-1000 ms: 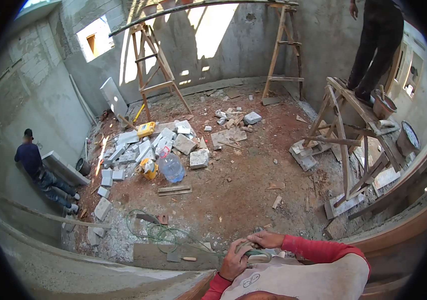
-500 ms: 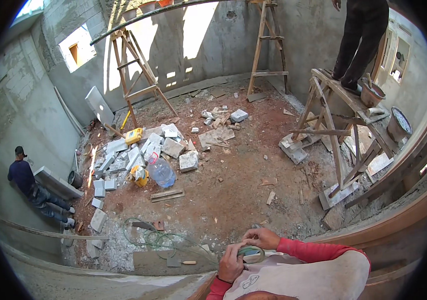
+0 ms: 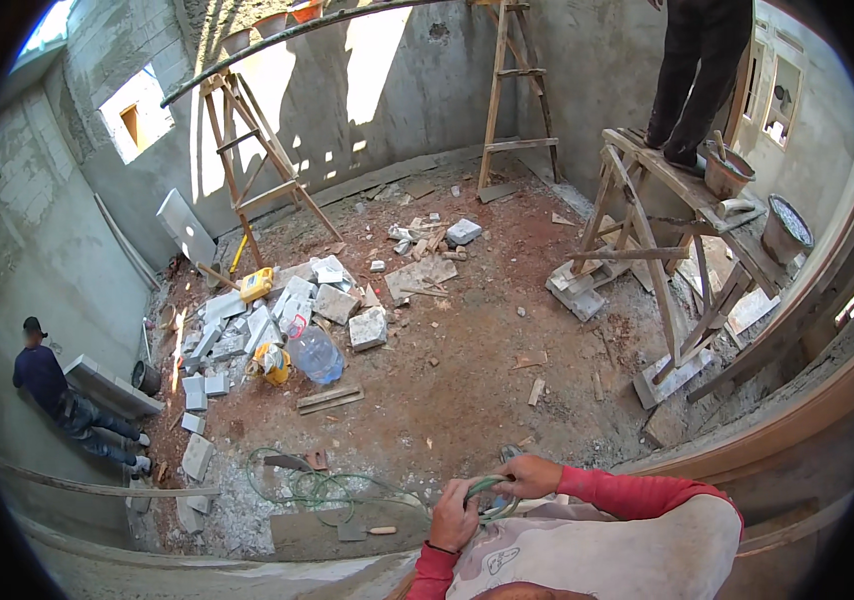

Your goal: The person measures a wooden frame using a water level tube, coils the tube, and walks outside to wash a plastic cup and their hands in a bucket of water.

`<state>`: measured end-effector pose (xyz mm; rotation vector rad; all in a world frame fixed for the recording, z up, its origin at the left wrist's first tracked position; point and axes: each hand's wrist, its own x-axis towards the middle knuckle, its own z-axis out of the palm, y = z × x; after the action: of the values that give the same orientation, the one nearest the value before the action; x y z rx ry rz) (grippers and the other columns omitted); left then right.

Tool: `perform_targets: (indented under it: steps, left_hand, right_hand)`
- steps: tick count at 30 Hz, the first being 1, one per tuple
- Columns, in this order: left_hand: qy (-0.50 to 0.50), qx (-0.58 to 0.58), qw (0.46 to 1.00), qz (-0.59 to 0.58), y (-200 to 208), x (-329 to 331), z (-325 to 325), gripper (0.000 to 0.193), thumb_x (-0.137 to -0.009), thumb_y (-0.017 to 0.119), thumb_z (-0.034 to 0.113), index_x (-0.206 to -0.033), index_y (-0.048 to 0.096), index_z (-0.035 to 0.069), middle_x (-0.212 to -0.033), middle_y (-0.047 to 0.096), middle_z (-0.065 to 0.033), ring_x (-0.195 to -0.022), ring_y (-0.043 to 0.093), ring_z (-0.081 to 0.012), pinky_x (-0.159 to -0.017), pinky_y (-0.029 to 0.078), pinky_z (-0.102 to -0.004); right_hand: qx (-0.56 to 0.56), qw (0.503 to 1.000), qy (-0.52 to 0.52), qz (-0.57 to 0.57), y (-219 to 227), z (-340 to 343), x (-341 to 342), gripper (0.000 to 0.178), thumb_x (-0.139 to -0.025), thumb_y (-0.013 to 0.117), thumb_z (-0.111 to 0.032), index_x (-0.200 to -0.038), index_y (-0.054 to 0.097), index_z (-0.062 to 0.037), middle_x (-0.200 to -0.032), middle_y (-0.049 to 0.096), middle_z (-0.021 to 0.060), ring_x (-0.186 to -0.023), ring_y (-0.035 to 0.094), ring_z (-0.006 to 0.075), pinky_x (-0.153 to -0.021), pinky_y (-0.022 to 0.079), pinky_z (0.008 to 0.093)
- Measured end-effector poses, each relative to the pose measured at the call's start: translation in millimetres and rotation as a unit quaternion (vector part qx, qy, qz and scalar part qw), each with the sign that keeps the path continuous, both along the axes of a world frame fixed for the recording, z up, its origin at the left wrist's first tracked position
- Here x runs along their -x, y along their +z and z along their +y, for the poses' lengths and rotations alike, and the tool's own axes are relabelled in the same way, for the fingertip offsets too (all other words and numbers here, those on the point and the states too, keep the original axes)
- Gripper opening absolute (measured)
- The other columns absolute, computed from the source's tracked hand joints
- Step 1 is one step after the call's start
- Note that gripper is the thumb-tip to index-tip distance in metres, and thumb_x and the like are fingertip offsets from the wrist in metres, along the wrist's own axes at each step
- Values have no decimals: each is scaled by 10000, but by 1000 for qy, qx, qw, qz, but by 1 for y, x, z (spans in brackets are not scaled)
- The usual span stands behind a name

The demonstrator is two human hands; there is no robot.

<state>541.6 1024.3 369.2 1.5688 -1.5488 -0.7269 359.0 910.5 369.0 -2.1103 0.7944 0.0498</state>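
Observation:
A thin green hose (image 3: 488, 483) runs in a short bend between my two hands, close to the front of my body. My left hand (image 3: 454, 516) is closed on it at one side, with a dark band at the wrist. My right hand (image 3: 531, 476), its arm in a red sleeve, grips the same hose from the other side. More loops hang just below my fingers, partly hidden by them. On the floor to the left lies a loose green coil (image 3: 319, 486), with a handsaw (image 3: 289, 462) and a trowel (image 3: 354, 532) beside it.
Pale block rubble (image 3: 267, 318) and a large clear water bottle (image 3: 316, 356) lie left of centre. On a wooden scaffold (image 3: 637, 205) at right stands a person near mortar buckets (image 3: 788, 230). Another person (image 3: 57, 385) stands by the left wall. A wooden trestle (image 3: 265, 160) stands behind.
My hands have moved slightly apart, and the hose strand between them shows more clearly. The whole view has shifted a little, so the room sits further left.

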Motion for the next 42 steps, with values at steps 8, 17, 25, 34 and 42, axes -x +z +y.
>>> perform_targets:
  steps: [8,17,25,34,42]
  left_hand:
    - [-33,-93,990,104,5,-3,10,228,-898,675,224,-1001,656,21,-776,664,-149,-739,688,-268,-651,508,-358]
    - [87,-112,990,-13,-28,-15,4,331,-908,639,372,-847,653,47,-636,604,-150,-584,614,-275,-559,455,-385]
    - [45,-52,995,-78,-41,-1,-7,357,-890,630,402,-778,617,64,-643,598,-206,-629,616,-411,-535,453,-478]
    - [24,-14,997,-66,-47,0,-5,293,-880,646,363,-785,615,87,-646,609,-202,-632,626,-405,-527,470,-472]
    - [41,-33,998,-14,-63,0,-1,275,-892,642,355,-843,614,86,-681,621,-205,-665,628,-421,-544,464,-475]
  right_hand:
    - [-420,903,6,-96,-9,-6,6,287,-980,586,-266,-1101,688,-26,-851,690,-1,-774,622,78,-705,516,257]
    - [-27,987,-150,-45,-8,4,-8,336,-919,632,-354,-957,654,-21,-788,672,112,-709,643,228,-631,479,358]
    - [-242,970,4,18,-26,19,-26,291,-938,547,-283,-1080,595,-33,-822,667,113,-719,659,191,-630,535,337]
    - [-550,828,-101,34,-57,14,-27,123,-933,495,-138,-1011,581,-97,-764,563,-15,-637,555,101,-572,499,254]
    - [-412,911,-2,15,-87,21,-27,165,-941,435,-189,-986,550,-78,-708,548,16,-556,539,155,-504,472,299]
